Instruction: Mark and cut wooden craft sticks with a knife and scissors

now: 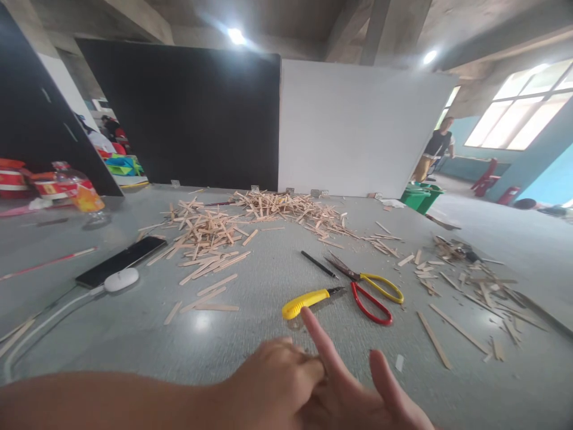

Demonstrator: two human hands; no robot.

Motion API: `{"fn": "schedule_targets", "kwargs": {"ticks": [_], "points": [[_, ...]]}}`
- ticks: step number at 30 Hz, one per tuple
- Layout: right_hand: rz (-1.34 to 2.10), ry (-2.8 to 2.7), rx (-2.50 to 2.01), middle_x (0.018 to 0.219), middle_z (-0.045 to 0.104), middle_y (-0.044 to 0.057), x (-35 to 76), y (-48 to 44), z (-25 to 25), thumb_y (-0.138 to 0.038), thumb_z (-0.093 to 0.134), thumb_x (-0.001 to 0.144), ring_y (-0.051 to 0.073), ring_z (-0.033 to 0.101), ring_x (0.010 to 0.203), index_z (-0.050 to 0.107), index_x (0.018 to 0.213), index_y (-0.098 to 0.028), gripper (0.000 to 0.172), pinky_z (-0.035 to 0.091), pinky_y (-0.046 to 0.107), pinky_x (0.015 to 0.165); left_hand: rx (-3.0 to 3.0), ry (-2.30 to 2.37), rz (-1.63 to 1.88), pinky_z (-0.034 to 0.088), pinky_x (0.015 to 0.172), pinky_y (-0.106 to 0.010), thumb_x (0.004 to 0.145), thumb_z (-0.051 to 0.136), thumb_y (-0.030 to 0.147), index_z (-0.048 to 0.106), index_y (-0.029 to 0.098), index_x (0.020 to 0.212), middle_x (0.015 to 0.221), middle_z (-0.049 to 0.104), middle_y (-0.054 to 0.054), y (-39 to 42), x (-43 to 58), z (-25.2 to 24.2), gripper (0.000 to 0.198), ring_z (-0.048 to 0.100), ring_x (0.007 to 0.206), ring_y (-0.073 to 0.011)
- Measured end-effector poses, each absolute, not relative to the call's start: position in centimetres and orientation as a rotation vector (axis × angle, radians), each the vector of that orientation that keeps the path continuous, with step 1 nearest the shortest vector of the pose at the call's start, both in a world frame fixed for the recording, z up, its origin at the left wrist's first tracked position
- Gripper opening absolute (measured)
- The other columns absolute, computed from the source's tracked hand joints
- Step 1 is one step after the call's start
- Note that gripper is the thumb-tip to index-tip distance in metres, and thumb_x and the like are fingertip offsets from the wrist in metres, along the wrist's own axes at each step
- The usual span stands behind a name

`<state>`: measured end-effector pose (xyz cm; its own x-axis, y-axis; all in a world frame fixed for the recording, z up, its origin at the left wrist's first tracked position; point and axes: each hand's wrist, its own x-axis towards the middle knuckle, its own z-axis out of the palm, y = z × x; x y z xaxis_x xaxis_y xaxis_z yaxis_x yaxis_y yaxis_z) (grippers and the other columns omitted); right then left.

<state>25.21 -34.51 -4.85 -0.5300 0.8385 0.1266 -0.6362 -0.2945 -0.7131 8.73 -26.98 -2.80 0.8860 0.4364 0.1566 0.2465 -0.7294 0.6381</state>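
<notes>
My left hand (277,376) reaches in from the left at the bottom and is closed against my right hand (358,394). What its fingers hold, if anything, is hidden between the two hands. On my right hand the index finger and thumb stretch out and apart, while the other fingers are covered. Just beyond the index fingertip lies a yellow utility knife (307,303), its dark tip pointing right. Scissors (358,276) with one yellow and one red handle rest open beside it. A black pen (319,264) lies behind the knife.
Wooden sticks (210,227) are heaped at the back, with broken pieces (483,292) scattered right. To the left are a phone (120,261), a white charger (121,279) with its cable, and a plastic bottle (87,197). Black and white panels (358,125) border the table; a person (439,146) stands beyond.
</notes>
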Motion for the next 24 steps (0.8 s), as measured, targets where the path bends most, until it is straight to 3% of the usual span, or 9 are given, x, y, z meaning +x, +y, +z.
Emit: {"fn": "schedule_targets", "kwargs": {"ticks": [2, 6, 11, 14, 17, 20, 24], "points": [[1.890, -0.864, -0.343, 0.140, 0.065, 0.004, 25.3, -34.5, -4.9, -0.090, 0.035, 0.089, 0.033, 0.059, 0.132, 0.036, 0.160, -0.046, 0.083, 0.034, 0.056, 0.114, 2.400, 0.632, 0.523, 0.053, 0.079, -0.033, 0.073, 0.066, 0.006, 0.061, 0.022, 0.093, 0.090, 0.072, -0.002, -27.1, 8.8, -2.9, 0.026, 0.068, 0.084, -0.0226], [1.808, -0.775, -0.352, 0.136, 0.066, 0.005, 25.6, -34.7, -5.0, -0.093, 0.029, 0.086, 0.030, 0.063, 0.120, 0.037, 0.161, -0.041, 0.091, 0.041, 0.049, 0.109, 2.423, 0.617, 0.789, 0.051, 0.090, -0.036, 0.070, 0.073, -0.008, 0.058, 0.020, 0.084, 0.095, 0.069, -0.001, -27.0, 8.9, -2.7, 0.035, 0.064, 0.096, -0.0222], [1.781, -0.811, -0.463, 0.152, 0.054, 0.005, 25.6, -34.6, -5.8, -0.092, 0.030, 0.085, 0.029, 0.055, 0.130, 0.033, 0.162, -0.043, 0.091, 0.038, 0.049, 0.110, 2.432, 0.548, 0.848, 0.045, 0.104, -0.043, 0.072, 0.089, 0.005, 0.072, 0.021, 0.076, 0.103, 0.068, -0.002, -26.7, 9.3, -2.5, 0.024, 0.057, 0.116, -0.0291], [1.686, -0.912, -0.544, 0.154, 0.051, 0.005, 25.3, -34.2, -6.8, -0.085, 0.038, 0.088, 0.030, 0.048, 0.139, 0.032, 0.161, -0.045, 0.084, 0.031, 0.053, 0.115, 2.392, 0.462, 0.779, 0.043, 0.109, -0.041, 0.084, 0.082, 0.008, 0.076, 0.021, 0.081, 0.104, 0.069, -0.003, -26.6, 9.6, -2.8, 0.015, 0.057, 0.117, -0.0260], [1.670, -0.893, -0.583, 0.148, 0.055, 0.008, 25.3, -33.8, -7.4, -0.081, 0.023, 0.093, 0.030, 0.058, 0.129, 0.030, 0.162, -0.042, 0.080, 0.037, 0.054, 0.110, 2.368, 0.382, 0.685, 0.040, 0.113, -0.040, 0.093, 0.067, 0.003, 0.073, 0.018, 0.084, 0.102, 0.069, -0.003, -26.6, 9.8, -3.0, 0.019, 0.059, 0.113, -0.0220], [1.655, -0.880, -0.682, 0.141, 0.060, 0.008, 25.8, -33.5, -7.2, -0.081, 0.015, 0.095, 0.031, 0.063, 0.118, 0.032, 0.161, -0.044, 0.077, 0.045, 0.054, 0.100, 2.390, 0.354, 0.626, 0.040, 0.114, -0.040, 0.089, 0.059, -0.006, 0.069, 0.016, 0.088, 0.108, 0.067, -0.005, -26.3, 9.8, -3.0, 0.024, 0.057, 0.117, -0.0226], [1.651, -0.866, -0.745, 0.134, 0.063, 0.006, 26.4, -32.8, -6.8, -0.077, 0.022, 0.097, 0.032, 0.060, 0.124, 0.039, 0.155, -0.047, 0.067, 0.046, 0.054, 0.099, 2.406, 0.399, 0.525, 0.046, 0.105, -0.042, 0.086, 0.057, -0.006, 0.065, 0.016, 0.082, 0.103, 0.068, -0.005, -25.5, 10.0, -2.8, 0.024, 0.059, 0.107, -0.0233]]}}
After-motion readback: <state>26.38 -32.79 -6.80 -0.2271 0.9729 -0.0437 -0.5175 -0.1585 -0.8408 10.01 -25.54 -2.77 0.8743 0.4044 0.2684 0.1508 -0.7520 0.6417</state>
